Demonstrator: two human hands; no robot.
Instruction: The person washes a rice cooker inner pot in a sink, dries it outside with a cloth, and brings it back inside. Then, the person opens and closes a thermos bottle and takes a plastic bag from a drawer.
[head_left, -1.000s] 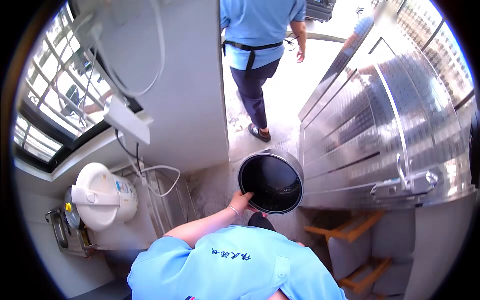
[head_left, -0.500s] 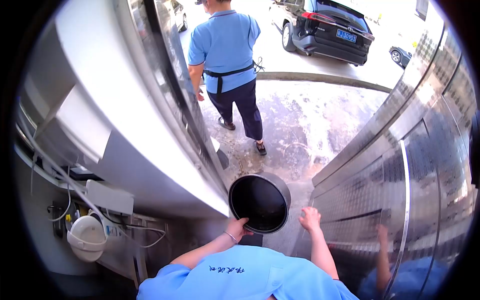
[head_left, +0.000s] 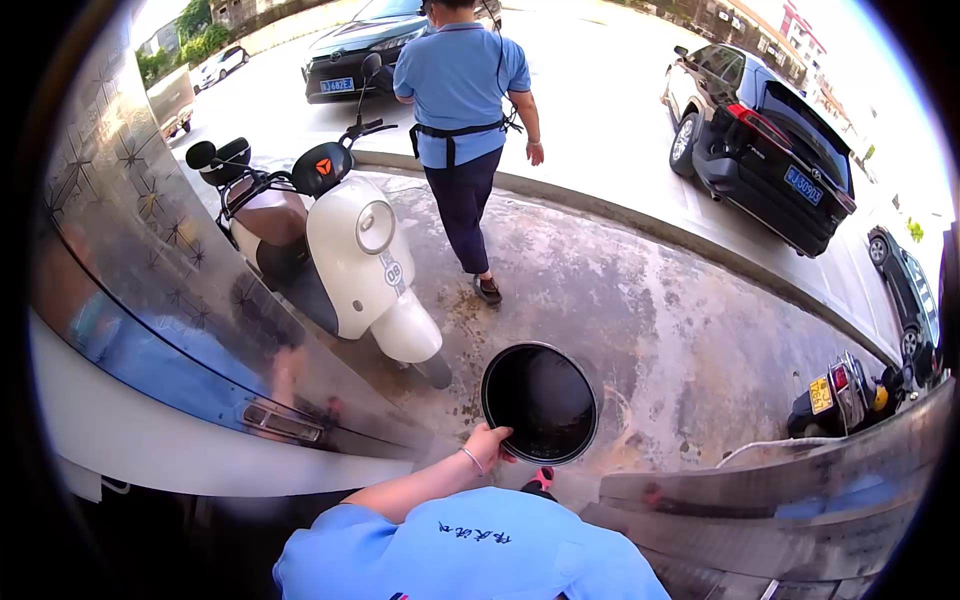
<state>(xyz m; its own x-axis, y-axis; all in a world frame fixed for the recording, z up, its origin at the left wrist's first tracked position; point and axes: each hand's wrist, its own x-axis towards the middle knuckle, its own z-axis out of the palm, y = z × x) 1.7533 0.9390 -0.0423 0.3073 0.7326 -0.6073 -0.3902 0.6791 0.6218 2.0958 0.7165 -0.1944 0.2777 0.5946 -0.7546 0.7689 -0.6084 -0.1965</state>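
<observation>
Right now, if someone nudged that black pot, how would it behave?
The pot would probably feel stiff, its rim looking evenly round. It may tilt, since only the left hand is seen gripping it, at one edge. Its glossy inside might be slippery.

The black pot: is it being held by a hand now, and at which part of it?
Yes. The left hand holds the black pot by its rim, at the side near the person's body, with the thumb over the edge.

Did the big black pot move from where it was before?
Yes, the black pot moved forward, outwards: it was beside the shiny metal panel on the right, and now it's past the panel's far end.
</observation>
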